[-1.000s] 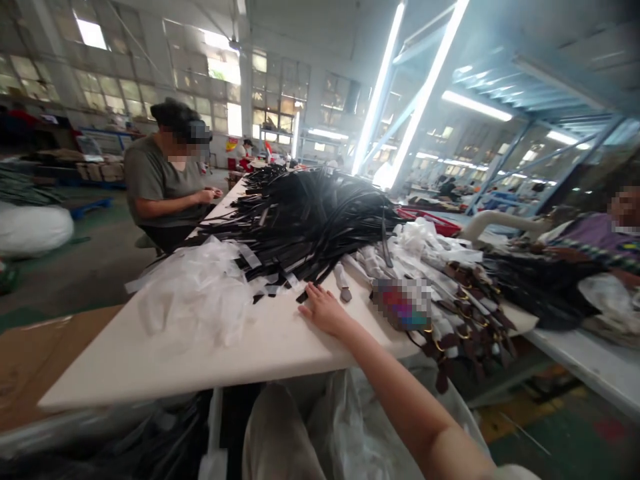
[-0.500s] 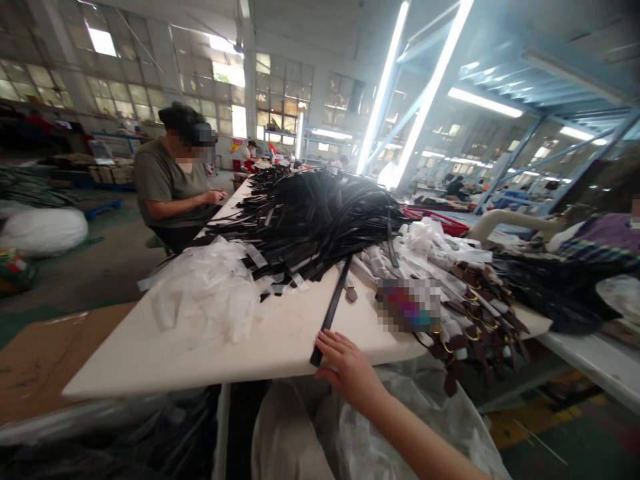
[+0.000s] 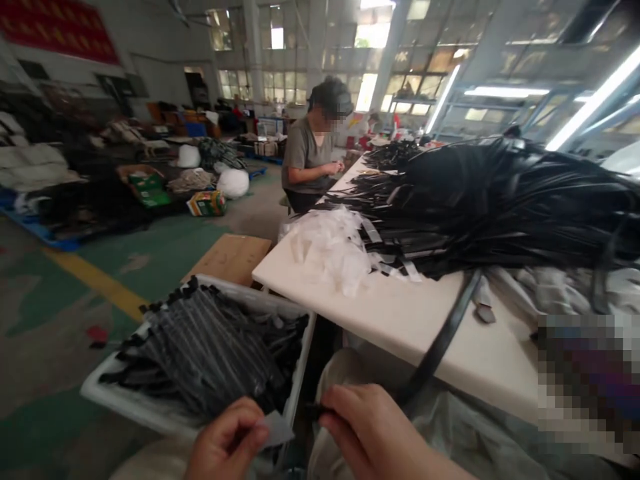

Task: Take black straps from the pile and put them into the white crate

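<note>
Progress state, as seen: white plastic crate [image 3: 260, 300], below table edge on person's L side, holds a packed batch of black strips [image 3: 205, 353] laid roughly parallel, qty too high to count. Black strap pile [image 3: 500, 200] on white table top [image 3: 400, 320] is much larger, also uncountable; judged from this, most of the stock lies on the table, not in the crate. Grip status: 2 hands in view, both low over the crate's near corner. L hand [image 3: 227, 437]: thumb and fingers pressed together, pinching 1 grey tab [image 3: 276, 428]. R hand [image 3: 370, 427]: fingers curled and closed on the end of 1 black strap [image 3: 440, 340]; exact contact is hidden by the fingers. Strap runs up and R from hand, over table edge, to lie on table top near pile. Tab and strap end are just beside each other; contact cannot be confirmed. Also on table: 1 further grey tab [image 3: 484, 313] by the strap, and 1 heap of white plastic film scraps [image 3: 330, 250], qty uncountable. Co-worker [image 3: 307, 157]: 1, seated at far end of table, hands together. Lower R patch [image 3: 590, 373] is pixelated; item cannot be identified.
</note>
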